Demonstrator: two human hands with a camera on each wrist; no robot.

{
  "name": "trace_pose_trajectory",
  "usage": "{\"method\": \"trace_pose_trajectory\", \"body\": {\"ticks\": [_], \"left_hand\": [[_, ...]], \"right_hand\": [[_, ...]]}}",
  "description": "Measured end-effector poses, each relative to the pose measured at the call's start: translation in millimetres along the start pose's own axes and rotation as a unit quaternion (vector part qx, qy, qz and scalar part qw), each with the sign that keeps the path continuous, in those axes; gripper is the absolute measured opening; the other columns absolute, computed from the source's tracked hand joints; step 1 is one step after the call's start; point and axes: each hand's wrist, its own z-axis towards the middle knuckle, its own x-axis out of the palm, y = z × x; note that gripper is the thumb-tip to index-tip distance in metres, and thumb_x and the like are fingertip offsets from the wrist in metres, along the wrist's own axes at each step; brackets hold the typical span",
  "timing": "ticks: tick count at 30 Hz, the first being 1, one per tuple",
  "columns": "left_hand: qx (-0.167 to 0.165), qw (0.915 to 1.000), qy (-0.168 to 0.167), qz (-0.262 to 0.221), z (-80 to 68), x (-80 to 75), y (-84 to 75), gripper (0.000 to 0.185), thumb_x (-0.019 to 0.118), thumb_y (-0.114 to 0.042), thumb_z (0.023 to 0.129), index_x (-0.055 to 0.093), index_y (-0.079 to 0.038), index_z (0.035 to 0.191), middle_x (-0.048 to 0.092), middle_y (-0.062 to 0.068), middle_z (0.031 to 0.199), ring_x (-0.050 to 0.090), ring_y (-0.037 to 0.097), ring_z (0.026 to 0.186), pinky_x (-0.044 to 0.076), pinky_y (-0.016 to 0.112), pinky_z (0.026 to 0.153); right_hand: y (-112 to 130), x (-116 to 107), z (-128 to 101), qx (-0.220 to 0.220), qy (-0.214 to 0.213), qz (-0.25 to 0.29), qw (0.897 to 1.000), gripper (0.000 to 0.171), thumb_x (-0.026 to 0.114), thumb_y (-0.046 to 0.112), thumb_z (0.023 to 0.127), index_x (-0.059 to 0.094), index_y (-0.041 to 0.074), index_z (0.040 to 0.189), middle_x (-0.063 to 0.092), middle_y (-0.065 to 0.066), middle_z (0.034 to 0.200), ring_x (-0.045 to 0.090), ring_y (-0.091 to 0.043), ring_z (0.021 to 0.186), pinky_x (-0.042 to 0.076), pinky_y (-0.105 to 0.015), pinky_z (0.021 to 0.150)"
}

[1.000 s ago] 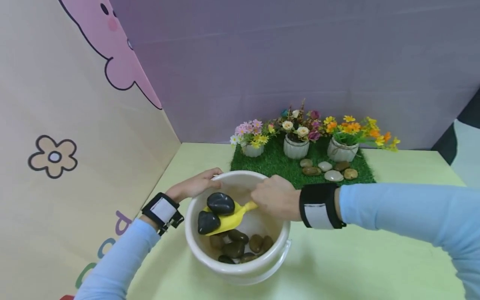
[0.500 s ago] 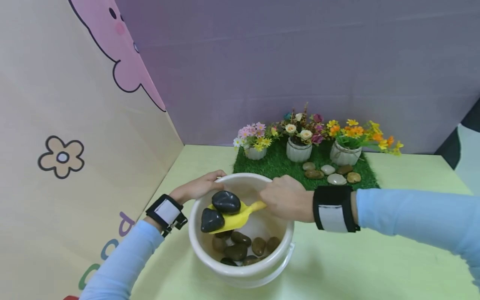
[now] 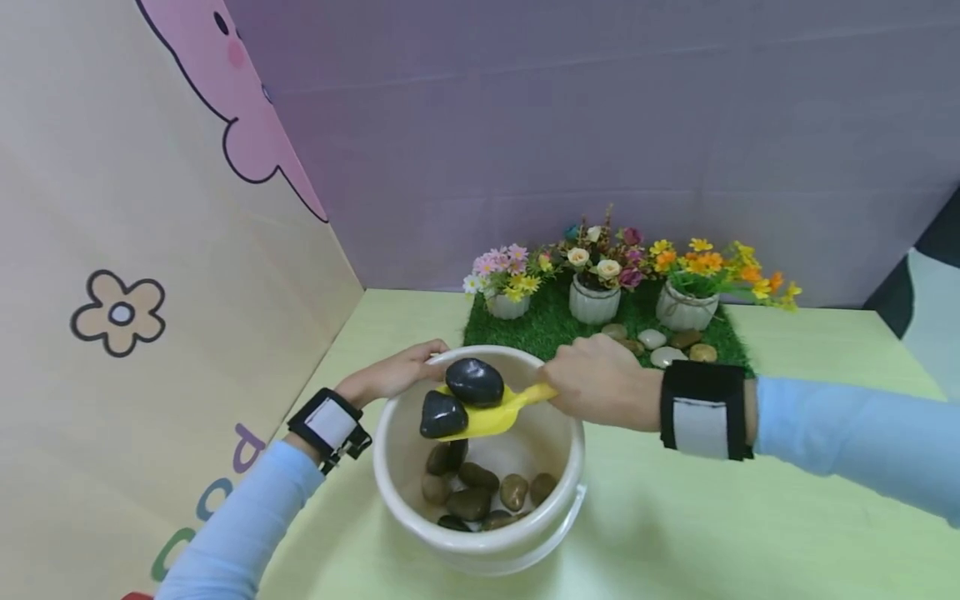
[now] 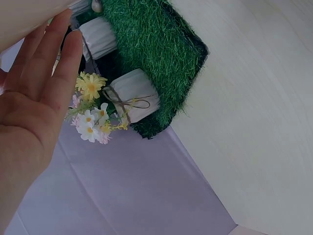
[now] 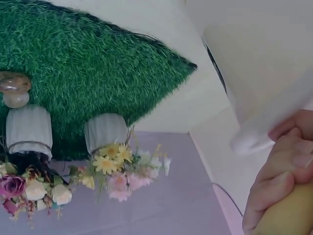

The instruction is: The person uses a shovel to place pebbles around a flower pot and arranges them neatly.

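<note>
- The desk (image 3: 750, 517) carries a white bucket (image 3: 480, 546) near its front and a green grass mat (image 3: 547, 327) at the back by the wall.
- Three flower pots (image 3: 592, 302) stand on the mat, with a few pebbles (image 3: 663, 356) before them, partly hidden by the right hand (image 3: 600, 382).
- The right hand's fingers curl round the handle of a yellow scoop (image 3: 491, 417), held over the bucket near its far rim.
- Two black stones (image 3: 474, 382) lie on the scoop.
- The left hand (image 3: 393, 373) rests on the bucket's far left rim, fingers straight and together.
- Brown stones (image 3: 480, 492) lie at the bucket's bottom.
- The right wrist view cuts off most of the scoop.
</note>
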Motion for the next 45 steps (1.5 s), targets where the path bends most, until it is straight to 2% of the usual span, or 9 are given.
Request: {"method": "trace_pose_trajectory", "body": {"ticks": [6,12,15,19,23,25,29,36,45], "left_hand": [[0.009,0.9997,-0.007,0.023,1.5,0.5,1.7,0.027,0.041,-0.017,0.102,0.046,0.004,0.118,0.052,0.024,0.117,0.067,0.021,0.095,0.064,0.037,0.080],[-0.001,0.9999,-0.002,-0.013,1.0,1.7,0.6,0.027,0.048,-0.015,0.096,0.046,0.002,0.117,0.057,0.019,0.114,0.067,0.016,0.090,0.063,0.035,0.083],[0.000,1.0000,0.000,-0.008,0.0,1.3,-0.3,0.029,0.049,-0.015,0.096,0.044,0.002,0.119,0.060,0.020,0.111,0.067,0.017,0.089,0.063,0.035,0.081],[0.002,1.0000,0.003,-0.008,0.2,0.7,-0.4,0.030,0.049,-0.014,0.096,0.043,0.003,0.120,0.060,0.026,0.116,0.069,0.024,0.093,0.064,0.038,0.081],[0.002,0.9998,0.010,-0.016,1.0,0.1,0.5,0.031,0.049,-0.014,0.096,0.042,0.003,0.122,0.060,0.028,0.121,0.070,0.024,0.094,0.064,0.040,0.082],[0.001,0.9998,0.011,-0.017,1.0,-0.1,0.8,0.031,0.049,-0.014,0.097,0.043,0.003,0.121,0.060,0.028,0.121,0.070,0.022,0.094,0.064,0.039,0.082],[0.001,0.9998,0.009,-0.016,0.3,0.0,1.2,0.030,0.048,-0.014,0.097,0.043,0.003,0.121,0.059,0.028,0.122,0.070,0.020,0.093,0.064,0.038,0.082],[0.001,0.9998,0.005,-0.017,-1.9,-0.1,-0.2,0.030,0.048,-0.014,0.097,0.043,0.004,0.121,0.059,0.029,0.122,0.070,0.021,0.093,0.064,0.040,0.082],[-0.001,0.9996,0.008,-0.027,-1.4,1.3,-0.5,0.028,0.048,-0.014,0.098,0.043,0.003,0.120,0.060,0.029,0.122,0.071,0.026,0.096,0.064,0.041,0.082]], "right_hand": [[-9,-7,-1,0.014,-0.016,-0.008,1.000,0.013,0.067,0.025,0.091,0.072,0.016,0.083,0.052,0.004,0.059,0.042,-0.011,0.047,0.032,-0.019,0.038],[-26,-10,-7,0.031,-0.035,-0.011,0.999,0.015,0.069,0.020,0.088,0.066,0.018,0.074,0.046,0.004,0.055,0.038,-0.011,0.046,0.031,-0.019,0.037],[-36,-12,-11,0.048,-0.048,-0.021,0.997,0.016,0.071,0.020,0.087,0.065,0.016,0.072,0.041,0.004,0.053,0.034,-0.010,0.045,0.027,-0.018,0.036],[-49,-18,-14,0.073,-0.052,-0.029,0.996,0.014,0.070,0.020,0.088,0.067,0.015,0.075,0.039,0.004,0.052,0.031,-0.010,0.044,0.022,-0.018,0.036],[-61,-21,-19,0.105,-0.031,-0.020,0.994,0.010,0.072,0.023,0.087,0.070,0.015,0.083,0.042,0.003,0.053,0.033,-0.011,0.044,0.022,-0.019,0.036],[-67,-21,-21,0.120,-0.016,-0.012,0.993,0.015,0.075,0.029,0.086,0.071,0.015,0.084,0.044,0.002,0.053,0.037,-0.012,0.044,0.024,-0.020,0.037],[-77,-18,-23,0.135,-0.002,-0.024,0.991,0.021,0.072,0.031,0.088,0.069,0.012,0.081,0.042,0.002,0.052,0.036,-0.012,0.044,0.025,-0.021,0.036],[-96,-8,-26,0.166,0.015,-0.030,0.986,0.016,0.062,0.019,0.093,0.071,0.008,0.086,0.039,0.002,0.053,0.030,-0.011,0.045,0.023,-0.020,0.037],[-113,11,-31,0.158,-0.012,-0.042,0.986,0.019,0.066,0.020,0.092,0.066,0.008,0.076,0.037,0.002,0.052,0.029,-0.010,0.044,0.020,-0.019,0.037]]}}
